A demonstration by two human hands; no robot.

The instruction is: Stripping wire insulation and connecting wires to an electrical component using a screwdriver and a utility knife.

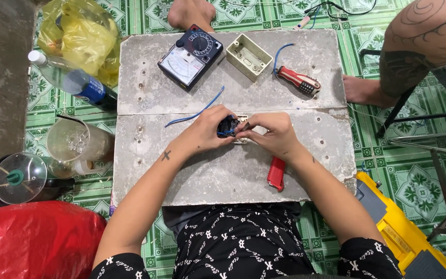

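Both hands meet at the middle of a pale grey board (pixel 145 170) laid as a work surface over green patterned floor tiles (pixel 403 175). The left hand (pixel 208 129) curls its fingers around a small dark electrical part (pixel 228 126) with blue wire on it, and the right hand (pixel 272 134) pinches the same part from the other side, fingertips closed on it (its exact kind is too small to tell). The part sits just above the board's centre seam.

A loose blue wire (pixel 197 112) trails from the left hand toward the far-left. Behind the hands lie an analogue multimeter (pixel 190 57), a cream plastic junction box (pixel 249 57) with its opening up, and a red-handled screwdriver (pixel 299 81). A red utility knife (pixel 276 174) lies on the board just under the right wrist.

Left of the board stand a clear plastic bottle (pixel 73 80) on its side, a plastic cup (pixel 76 140) and a yellow bag (pixel 81 36). A yellow tool case (pixel 403 232) sits at the right.
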